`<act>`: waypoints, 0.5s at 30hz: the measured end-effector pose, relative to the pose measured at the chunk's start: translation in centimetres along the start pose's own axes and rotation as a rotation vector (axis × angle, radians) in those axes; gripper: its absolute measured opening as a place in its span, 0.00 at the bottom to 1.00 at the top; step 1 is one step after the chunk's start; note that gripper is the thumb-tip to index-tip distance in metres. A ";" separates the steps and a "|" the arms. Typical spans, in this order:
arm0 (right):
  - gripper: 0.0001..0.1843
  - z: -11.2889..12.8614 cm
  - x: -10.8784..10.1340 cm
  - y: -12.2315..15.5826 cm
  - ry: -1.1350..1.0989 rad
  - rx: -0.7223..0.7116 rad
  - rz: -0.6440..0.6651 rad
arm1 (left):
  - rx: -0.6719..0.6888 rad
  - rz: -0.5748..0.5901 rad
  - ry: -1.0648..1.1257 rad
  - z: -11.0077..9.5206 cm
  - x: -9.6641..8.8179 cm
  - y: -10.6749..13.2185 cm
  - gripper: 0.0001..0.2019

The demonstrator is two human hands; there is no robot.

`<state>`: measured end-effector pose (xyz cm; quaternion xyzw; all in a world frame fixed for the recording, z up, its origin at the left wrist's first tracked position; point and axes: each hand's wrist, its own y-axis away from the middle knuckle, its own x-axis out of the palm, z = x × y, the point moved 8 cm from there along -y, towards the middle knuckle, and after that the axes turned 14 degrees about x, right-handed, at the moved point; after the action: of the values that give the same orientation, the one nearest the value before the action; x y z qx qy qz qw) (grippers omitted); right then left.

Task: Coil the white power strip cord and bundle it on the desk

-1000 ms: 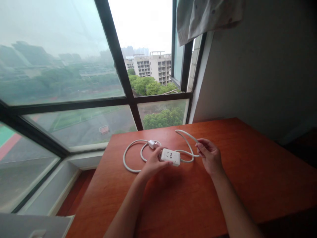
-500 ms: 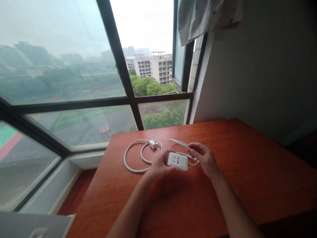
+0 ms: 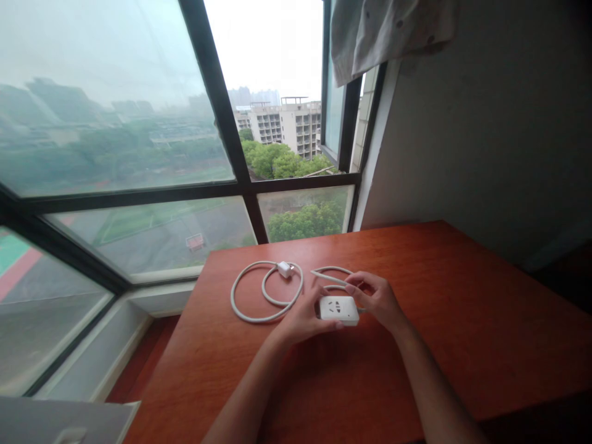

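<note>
My left hand [image 3: 303,316] grips a white power strip [image 3: 339,310] by its left end, thumb along the near edge and fingers behind. Its socket face with dark slots tilts up toward me. At the strip's right end, my right hand [image 3: 377,300] is closed, thumb and fingers pinched on the white cord [image 3: 333,279] where it bends behind the strip. More of the cord lies in loops on the table to the left, where the white plug [image 3: 285,269] rests with its prongs pointing right. Part of the cord is hidden behind my hands.
The reddish-brown wooden table [image 3: 222,376] reaches to the window frame [image 3: 185,198] at the back. One window sash [image 3: 342,123] stands open, with a curtain [image 3: 393,37] hanging above it. A grey wall [image 3: 462,142] rises on the right.
The power strip has moved slightly right and down, and its face tilts further up. My right hand has brought the cord's loop in behind the strip.
</note>
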<state>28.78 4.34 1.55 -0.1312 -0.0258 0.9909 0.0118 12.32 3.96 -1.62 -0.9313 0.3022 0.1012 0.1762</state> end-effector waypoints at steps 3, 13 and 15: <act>0.13 0.5 0.7 0.2 0.110 -0.077 0.042 | -0.015 -0.013 0.026 0.3 0.0 0.0 0.27; 0.12 2.1 1.7 0.9 0.209 -0.200 0.091 | -0.055 -0.128 0.128 0.9 -0.6 -0.2 0.24; 0.11 2.9 1.0 1.5 0.216 -0.252 -0.015 | -0.072 -0.127 0.073 1.2 -0.8 -0.1 0.22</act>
<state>27.07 2.68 3.98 -0.2374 -0.1492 0.9599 0.0053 11.69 4.94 -2.47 -0.9575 0.2449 0.0665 0.1374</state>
